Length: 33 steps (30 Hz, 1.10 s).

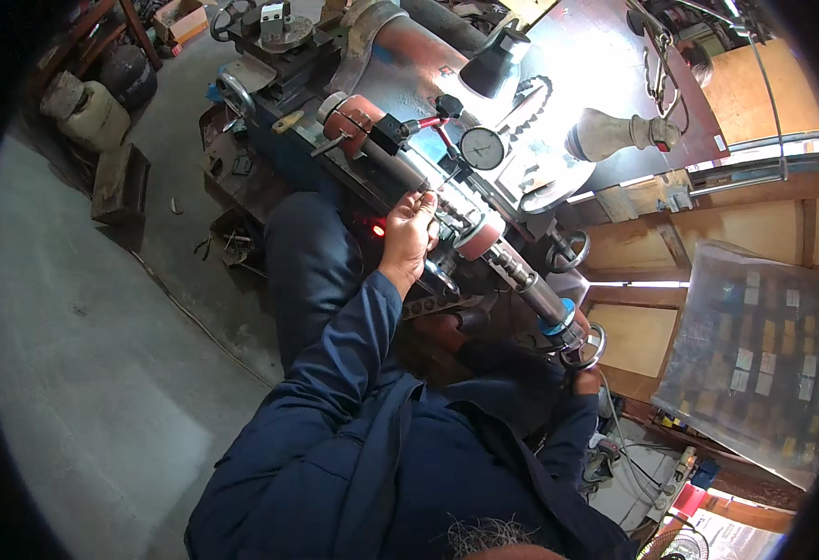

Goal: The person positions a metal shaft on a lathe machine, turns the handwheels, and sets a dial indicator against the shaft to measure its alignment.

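I stand at a dark metal lathe that carries a long steel shaft with a red-brown roller at its far end and another nearer me. My left hand reaches up in a blue sleeve, its fingers curled onto the shaft just below a round dial gauge on a black stand. My right hand is mostly hidden under a chrome handwheel beside a blue ring on the shaft. Its grip cannot be made out.
A black work lamp shines on the gauge. A small red light glows by my left wrist. A pale plastic jug and scrap lie on the concrete floor to the left. A plastic-covered rack of small boxes stands at the right.
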{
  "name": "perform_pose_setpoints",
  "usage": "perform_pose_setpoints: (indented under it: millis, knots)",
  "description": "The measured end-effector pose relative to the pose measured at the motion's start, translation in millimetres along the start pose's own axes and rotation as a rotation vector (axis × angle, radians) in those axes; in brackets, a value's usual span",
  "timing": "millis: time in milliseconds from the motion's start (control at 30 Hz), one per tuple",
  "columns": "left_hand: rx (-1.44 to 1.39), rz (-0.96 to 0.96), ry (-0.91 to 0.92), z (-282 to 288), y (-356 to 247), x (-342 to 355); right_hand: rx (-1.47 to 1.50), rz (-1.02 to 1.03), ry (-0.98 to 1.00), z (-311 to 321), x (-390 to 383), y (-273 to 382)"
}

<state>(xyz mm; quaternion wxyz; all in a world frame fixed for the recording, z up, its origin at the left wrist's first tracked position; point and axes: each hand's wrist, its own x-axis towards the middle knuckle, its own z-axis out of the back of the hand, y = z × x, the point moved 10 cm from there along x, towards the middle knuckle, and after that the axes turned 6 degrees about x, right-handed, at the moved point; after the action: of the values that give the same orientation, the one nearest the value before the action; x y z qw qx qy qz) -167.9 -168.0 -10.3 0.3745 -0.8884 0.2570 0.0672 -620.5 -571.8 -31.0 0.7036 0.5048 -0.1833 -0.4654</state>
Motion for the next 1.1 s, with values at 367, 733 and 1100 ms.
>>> perform_pose_setpoints:
  millis: [367, 733, 1100]
  knots:
    - [-0.009, 0.001, 0.013, -4.8, -3.2, -0.6, 0.066, -0.098, 0.221, -21.3, -93.3, 101.8]
    - [-0.031, -0.001, -0.015, 0.0, 4.3, 3.1, 0.142, -0.109, 0.081, 0.1, -50.5, 109.0]
    - [0.196, 0.015, 0.05, -16.7, 7.7, -7.4, -0.102, 0.745, -0.194, -58.1, -124.6, 364.7]
